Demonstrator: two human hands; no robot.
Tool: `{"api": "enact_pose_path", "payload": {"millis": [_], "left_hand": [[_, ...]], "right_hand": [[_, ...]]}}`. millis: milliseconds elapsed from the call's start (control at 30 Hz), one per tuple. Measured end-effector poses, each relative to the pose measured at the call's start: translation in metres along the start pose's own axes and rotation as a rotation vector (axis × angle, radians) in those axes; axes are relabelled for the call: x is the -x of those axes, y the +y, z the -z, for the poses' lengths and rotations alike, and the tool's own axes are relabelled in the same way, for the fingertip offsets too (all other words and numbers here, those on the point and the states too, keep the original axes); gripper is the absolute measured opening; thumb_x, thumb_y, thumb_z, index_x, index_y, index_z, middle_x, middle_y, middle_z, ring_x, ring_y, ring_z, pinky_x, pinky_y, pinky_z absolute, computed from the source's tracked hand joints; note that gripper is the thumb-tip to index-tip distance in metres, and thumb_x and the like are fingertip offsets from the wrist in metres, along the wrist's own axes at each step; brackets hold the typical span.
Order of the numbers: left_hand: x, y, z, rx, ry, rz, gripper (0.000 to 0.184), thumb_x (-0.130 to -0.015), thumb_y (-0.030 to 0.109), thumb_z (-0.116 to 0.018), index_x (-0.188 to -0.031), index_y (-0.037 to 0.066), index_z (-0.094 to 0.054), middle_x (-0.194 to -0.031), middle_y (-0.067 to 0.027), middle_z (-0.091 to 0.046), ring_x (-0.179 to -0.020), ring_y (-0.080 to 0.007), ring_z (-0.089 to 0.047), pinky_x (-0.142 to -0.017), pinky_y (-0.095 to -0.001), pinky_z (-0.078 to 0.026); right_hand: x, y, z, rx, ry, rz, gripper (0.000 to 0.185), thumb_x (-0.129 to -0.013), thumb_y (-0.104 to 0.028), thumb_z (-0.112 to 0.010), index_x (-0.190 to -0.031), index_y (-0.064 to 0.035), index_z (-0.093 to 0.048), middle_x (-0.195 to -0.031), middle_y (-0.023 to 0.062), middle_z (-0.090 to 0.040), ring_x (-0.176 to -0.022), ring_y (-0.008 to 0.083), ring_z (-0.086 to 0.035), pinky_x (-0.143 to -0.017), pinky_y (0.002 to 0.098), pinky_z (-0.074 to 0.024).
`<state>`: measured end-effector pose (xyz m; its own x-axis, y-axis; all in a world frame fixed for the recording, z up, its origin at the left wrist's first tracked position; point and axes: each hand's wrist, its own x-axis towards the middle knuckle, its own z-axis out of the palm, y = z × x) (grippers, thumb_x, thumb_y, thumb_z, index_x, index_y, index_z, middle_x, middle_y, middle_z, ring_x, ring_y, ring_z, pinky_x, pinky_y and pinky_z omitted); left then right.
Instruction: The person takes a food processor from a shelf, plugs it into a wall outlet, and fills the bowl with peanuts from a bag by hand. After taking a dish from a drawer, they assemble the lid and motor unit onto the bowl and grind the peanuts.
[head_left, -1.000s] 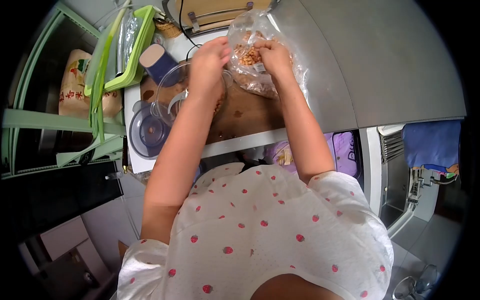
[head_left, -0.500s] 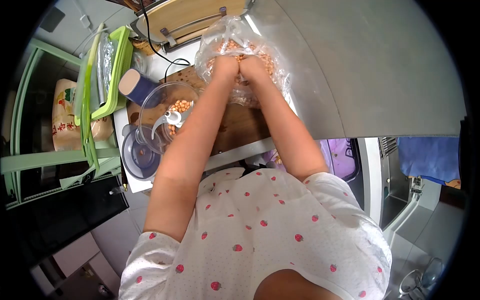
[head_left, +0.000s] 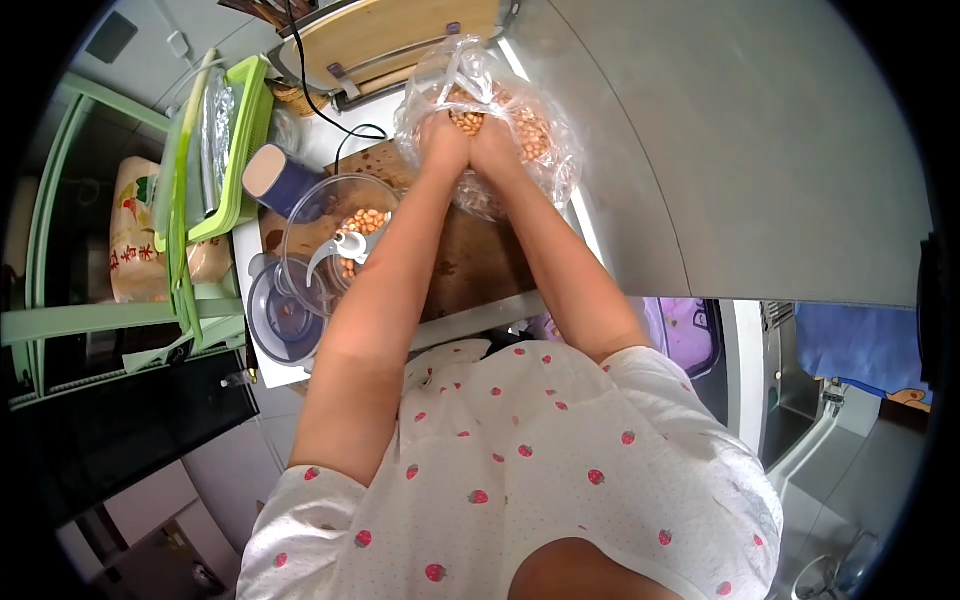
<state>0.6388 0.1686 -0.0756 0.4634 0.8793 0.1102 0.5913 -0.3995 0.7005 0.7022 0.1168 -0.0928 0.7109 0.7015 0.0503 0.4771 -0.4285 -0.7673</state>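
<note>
Side by side, my left hand (head_left: 445,143) and my right hand (head_left: 493,147) are cupped together inside the mouth of a clear plastic bag (head_left: 555,135) of peanuts. A heap of peanuts (head_left: 467,122) shows between the hands, held by both. My fingers curl around them, partly hidden by the nuts and plastic. Left of my left forearm stands a clear round bowl (head_left: 300,240) with a white-hubbed blade (head_left: 350,246) and some peanuts (head_left: 365,222) in it. A clear lid (head_left: 285,312) lies beside the bowl.
A blue container (head_left: 282,180) stands behind the bowl on the brown board (head_left: 480,260). Green baskets (head_left: 240,150) with long green stalks are at the left. A black cable (head_left: 320,110) curves behind. A large grey surface (head_left: 740,150) borders the right side.
My left hand has moved right, away from above the bowl, into the bag beside my right hand. Since half a second ago, both hands have come up cupped with peanuts showing between them.
</note>
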Motion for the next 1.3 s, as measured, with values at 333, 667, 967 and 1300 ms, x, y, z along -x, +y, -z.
{"api": "enact_pose_path", "payload": {"millis": [333, 667, 967, 1300], "left_hand": [[-0.029, 0.002, -0.007, -0.050, -0.140, 0.117, 0.032, -0.073, 0.013, -0.050, -0.100, -0.002, -0.057, -0.107, -0.0242, -0.055, -0.103, -0.0360, -0.051, -0.088, -0.0385, -0.040], [-0.059, -0.020, -0.021, 0.152, -0.265, 0.316, 0.032, -0.076, 0.015, -0.045, -0.098, -0.005, -0.058, -0.097, -0.0216, -0.059, -0.079, -0.0289, -0.060, -0.066, -0.0393, -0.048], [-0.059, -0.026, -0.047, 0.831, -0.019, 0.596, 0.026, -0.085, 0.014, -0.042, -0.099, -0.006, -0.051, -0.083, -0.0175, -0.058, -0.068, -0.0265, -0.060, -0.052, -0.0404, -0.051], [-0.028, 0.014, -0.021, 1.438, 0.164, 0.657, 0.024, -0.088, 0.015, -0.044, -0.100, -0.006, -0.048, -0.087, -0.0149, -0.059, -0.070, -0.0256, -0.062, -0.057, -0.0361, -0.054]], "right_hand": [[-0.018, -0.013, 0.029, 0.041, -0.278, 0.021, 0.037, -0.076, -0.025, -0.049, -0.098, 0.0032, -0.058, -0.097, 0.0260, -0.058, -0.095, 0.0350, -0.055, -0.081, 0.0400, -0.0431], [-0.047, 0.010, -0.020, -0.473, -0.238, -0.254, 0.045, -0.078, -0.030, -0.047, -0.107, 0.0034, -0.054, -0.111, 0.0251, -0.053, -0.103, 0.0350, -0.052, -0.086, 0.0376, -0.0395], [-0.029, -0.009, 0.008, -1.132, -0.252, -0.613, 0.029, -0.087, -0.020, -0.044, -0.101, 0.0041, -0.050, -0.086, 0.0132, -0.059, -0.072, 0.0221, -0.058, -0.063, 0.0334, -0.0475], [-0.018, -0.016, 0.003, -1.622, -0.027, -0.603, 0.023, -0.084, -0.015, -0.047, -0.096, 0.0048, -0.051, -0.087, 0.0152, -0.060, -0.076, 0.0250, -0.061, -0.068, 0.0360, -0.0523]]}}
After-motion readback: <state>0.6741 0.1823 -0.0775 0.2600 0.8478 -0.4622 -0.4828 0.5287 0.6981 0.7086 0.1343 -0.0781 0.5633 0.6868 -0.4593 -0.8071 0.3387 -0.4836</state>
